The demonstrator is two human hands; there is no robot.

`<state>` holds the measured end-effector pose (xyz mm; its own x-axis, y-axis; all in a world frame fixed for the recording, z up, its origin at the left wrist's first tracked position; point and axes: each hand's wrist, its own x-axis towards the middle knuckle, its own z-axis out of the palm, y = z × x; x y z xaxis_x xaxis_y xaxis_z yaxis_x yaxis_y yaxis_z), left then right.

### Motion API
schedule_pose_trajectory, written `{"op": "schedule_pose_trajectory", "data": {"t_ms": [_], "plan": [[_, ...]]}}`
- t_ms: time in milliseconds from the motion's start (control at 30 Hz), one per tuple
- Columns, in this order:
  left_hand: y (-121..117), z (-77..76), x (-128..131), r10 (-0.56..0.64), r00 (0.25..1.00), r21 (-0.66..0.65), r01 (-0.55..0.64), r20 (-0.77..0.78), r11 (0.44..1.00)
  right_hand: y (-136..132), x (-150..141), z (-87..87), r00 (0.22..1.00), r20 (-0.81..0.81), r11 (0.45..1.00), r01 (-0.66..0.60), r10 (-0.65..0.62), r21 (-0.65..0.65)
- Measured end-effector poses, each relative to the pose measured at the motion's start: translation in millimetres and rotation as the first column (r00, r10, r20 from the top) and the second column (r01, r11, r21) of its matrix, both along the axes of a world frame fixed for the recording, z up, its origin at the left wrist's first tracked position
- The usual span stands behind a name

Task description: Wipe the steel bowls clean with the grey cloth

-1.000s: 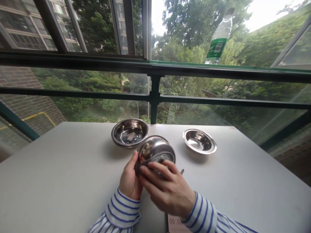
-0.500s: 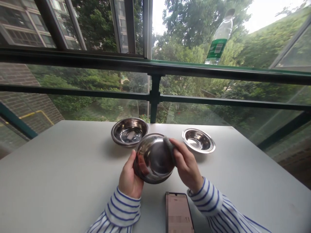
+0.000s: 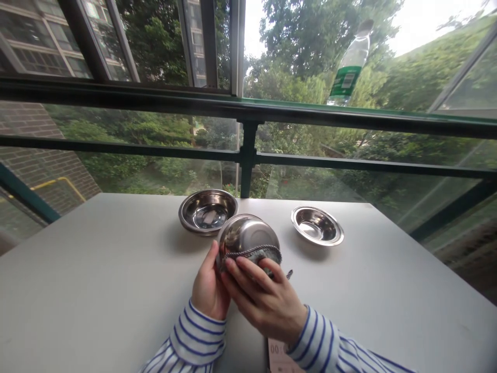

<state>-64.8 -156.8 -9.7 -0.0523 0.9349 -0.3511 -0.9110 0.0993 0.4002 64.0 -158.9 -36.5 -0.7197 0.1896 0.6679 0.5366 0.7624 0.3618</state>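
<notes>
A shiny steel bowl is held above the table, its rounded outer base turned up toward me. My left hand grips it by the left side, thumb along the edge. Against the lower part of the base, my right hand presses a grey cloth with a dark braided edge; the fingers lie over it and hide much of it. Just behind the held bowl stands a larger steel bowl, upright. Another steel bowl, with a wide rim, stands upright to the right.
The white table ends at glass panels with a dark green railing. On the railing's ledge stands a clear bottle with a green label. A phone lies at the near edge, mostly covered by my right wrist.
My right hand has swept the cloth from the bowl's right side down and left across its base. The left hand keeps its hold. The wrist now covers more of the phone.
</notes>
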Motion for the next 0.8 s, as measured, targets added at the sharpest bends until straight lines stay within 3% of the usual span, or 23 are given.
{"op": "schedule_pose_trajectory", "data": {"t_ms": [133, 267, 433, 567, 700, 767, 800], "plan": [[-1, 3.3, 2, 0.076, 0.997, -0.011, -0.076, -0.008, 0.997, 1, 12, 1.3, 0.996, 0.026, 0.996, -0.083, 0.082, 0.040], [-2, 0.9, 5, -0.009, 1.000, 0.018, 0.009, -0.015, 1.000, 3, 13, 5.2, 0.992, 0.061, 0.993, -0.113, 0.111, 0.031], [-5, -7.2, 6, -0.128, 0.992, 0.030, 0.127, 0.007, 0.991, 4, -8, 29.4, 1.000, -0.030, 0.983, -0.003, -0.002, -0.184], [-5, -9.9, 8, -0.032, 0.997, 0.077, 0.038, -0.072, 0.996, 16, -9, 54.5, 0.992, -0.094, 0.914, 0.044, -0.089, -0.403], [-4, -10.3, 12, 0.033, 0.985, 0.063, -0.023, -0.171, 0.998, 39, 3, 65.6, 0.947, -0.179, 0.804, 0.117, -0.267, -0.582], [-5, -9.8, 12, 0.028, 0.981, 0.055, -0.017, -0.193, 0.998, 43, 5, 64.9, 0.939, -0.202, 0.791, 0.103, -0.277, -0.604], [-6, -9.4, 11, 0.024, 0.981, 0.059, -0.013, -0.194, 0.998, 42, 3, 63.0, 0.949, -0.204, 0.810, 0.080, -0.240, -0.581]]}}
